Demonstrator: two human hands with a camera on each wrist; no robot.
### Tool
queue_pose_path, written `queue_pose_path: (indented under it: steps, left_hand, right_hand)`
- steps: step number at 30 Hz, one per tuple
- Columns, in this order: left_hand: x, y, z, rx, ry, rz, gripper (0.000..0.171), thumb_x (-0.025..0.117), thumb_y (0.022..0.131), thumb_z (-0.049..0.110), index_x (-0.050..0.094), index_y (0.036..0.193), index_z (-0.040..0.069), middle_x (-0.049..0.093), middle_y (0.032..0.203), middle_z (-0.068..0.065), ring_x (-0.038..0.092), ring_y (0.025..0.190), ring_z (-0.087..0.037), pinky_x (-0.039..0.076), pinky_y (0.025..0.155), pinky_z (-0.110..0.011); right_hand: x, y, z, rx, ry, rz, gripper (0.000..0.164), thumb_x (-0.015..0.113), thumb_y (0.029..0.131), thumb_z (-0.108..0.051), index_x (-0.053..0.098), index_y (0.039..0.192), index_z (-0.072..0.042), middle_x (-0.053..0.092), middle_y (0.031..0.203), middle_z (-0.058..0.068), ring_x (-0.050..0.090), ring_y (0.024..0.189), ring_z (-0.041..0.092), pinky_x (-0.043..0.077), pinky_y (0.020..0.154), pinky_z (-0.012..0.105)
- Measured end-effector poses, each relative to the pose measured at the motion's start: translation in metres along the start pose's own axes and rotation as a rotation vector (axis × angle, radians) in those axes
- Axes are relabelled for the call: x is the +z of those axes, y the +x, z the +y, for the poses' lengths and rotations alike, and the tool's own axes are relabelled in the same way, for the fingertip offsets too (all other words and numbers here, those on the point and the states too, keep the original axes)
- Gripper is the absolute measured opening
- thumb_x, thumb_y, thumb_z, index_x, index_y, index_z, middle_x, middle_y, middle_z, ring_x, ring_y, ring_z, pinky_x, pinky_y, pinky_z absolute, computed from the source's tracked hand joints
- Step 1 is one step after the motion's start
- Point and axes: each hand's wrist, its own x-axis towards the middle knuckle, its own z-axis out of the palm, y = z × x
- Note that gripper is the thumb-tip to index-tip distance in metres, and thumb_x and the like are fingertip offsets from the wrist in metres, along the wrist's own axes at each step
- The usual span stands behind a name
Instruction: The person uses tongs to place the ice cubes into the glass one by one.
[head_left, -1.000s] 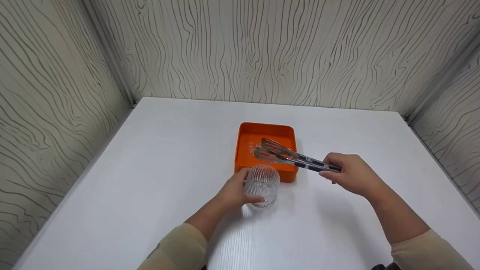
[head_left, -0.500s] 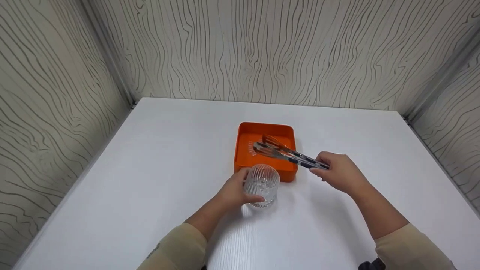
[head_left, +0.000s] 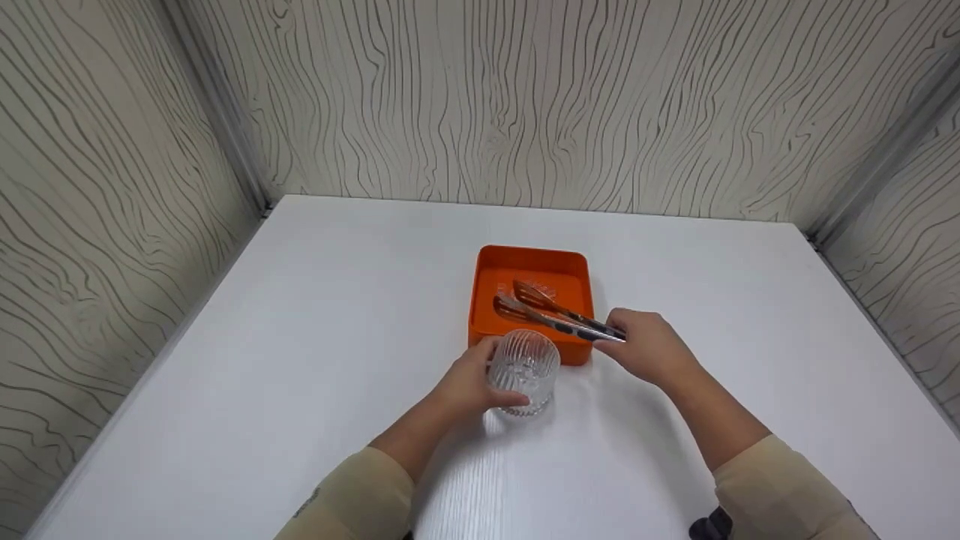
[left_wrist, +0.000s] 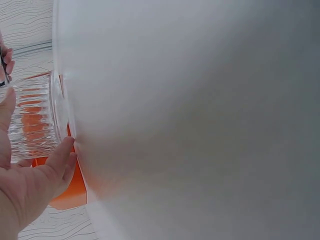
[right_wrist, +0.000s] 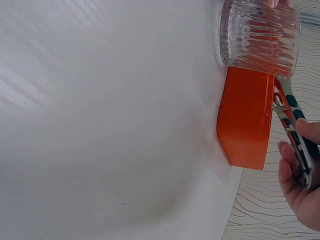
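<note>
My left hand (head_left: 459,386) holds a clear ribbed drinking glass (head_left: 526,371) on the white table, its thumb across the near side and the fingers round the left. Just behind the glass sits a square orange tray (head_left: 576,354) with a few small clear pieces (head_left: 541,288) inside. In my right hand (head_left: 651,346) is a pair of metal tongs (head_left: 573,328), gripped near the handle end. Their slotted tips are spread apart over the tray floor, pointing left. The right wrist view shows the tongs (right_wrist: 292,102) slanting above the tray's rim, thumb on one arm, fingers under the other.
The white table (head_left: 337,300) reaches back to a panel (head_left: 525,97) with a wood-grain line pattern, and similar panels stand at left and right. The glass stands close against the tray's front left corner.
My right hand has moved left and brought the tongs lower over the tray, their tips shifting toward its left side. The left hand and the glass have stayed in place.
</note>
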Motion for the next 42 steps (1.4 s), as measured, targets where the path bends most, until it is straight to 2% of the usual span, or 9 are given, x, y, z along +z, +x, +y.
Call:
queue_pose_path:
  steps: [4,11,19,27,42]
  left_hand:
    - [0.0,0.0,0.0,-0.01,-0.001,0.001,0.084,0.083,0.058,0.042,0.041,0.13,0.031,0.049,0.128,0.005,0.044,0.121,-0.021,0.038,0.099,-0.047]
    - [-0.001,0.0,-0.001,0.022,0.0,-0.006,0.083,0.083,0.058,0.041,0.041,0.13,0.03,0.049,0.127,0.005,0.045,0.119,-0.021,0.038,0.099,-0.046]
    - [-0.001,0.0,-0.001,0.02,-0.01,-0.006,0.083,0.083,0.058,0.039,0.041,0.13,0.029,0.05,0.126,0.004,0.046,0.118,-0.021,0.039,0.098,-0.047]
    - [-0.001,0.0,-0.001,0.072,0.002,-0.01,0.08,0.082,0.062,0.037,0.041,0.13,0.024,0.051,0.125,0.003,0.048,0.116,-0.021,0.04,0.098,-0.044]
    - [-0.002,-0.002,0.0,0.04,0.001,-0.006,0.081,0.083,0.061,0.037,0.041,0.129,0.027,0.05,0.125,0.004,0.047,0.117,-0.021,0.04,0.098,-0.045]
  right_hand:
    - [0.006,0.001,-0.002,0.007,0.007,0.0,0.015,0.065,0.085,-0.025,0.06,0.088,-0.011,0.057,0.072,0.001,0.047,0.064,0.019,0.04,0.055,0.028]
    - [0.011,0.005,-0.007,0.038,0.008,-0.011,0.013,0.064,0.085,-0.024,0.06,0.088,-0.012,0.056,0.07,0.001,0.048,0.063,0.019,0.041,0.055,0.028]
    - [0.014,0.01,-0.012,0.056,-0.001,-0.019,0.015,0.064,0.085,-0.025,0.059,0.09,-0.011,0.056,0.072,0.002,0.049,0.066,0.019,0.042,0.057,0.028]
    - [0.021,0.012,-0.015,0.026,-0.031,0.007,0.014,0.065,0.084,-0.023,0.057,0.086,-0.012,0.055,0.069,0.001,0.048,0.061,0.018,0.039,0.052,0.027]
    - [0.024,0.012,-0.015,0.037,-0.037,0.005,0.015,0.065,0.084,-0.022,0.056,0.088,-0.012,0.055,0.072,0.002,0.048,0.065,0.02,0.04,0.055,0.028]
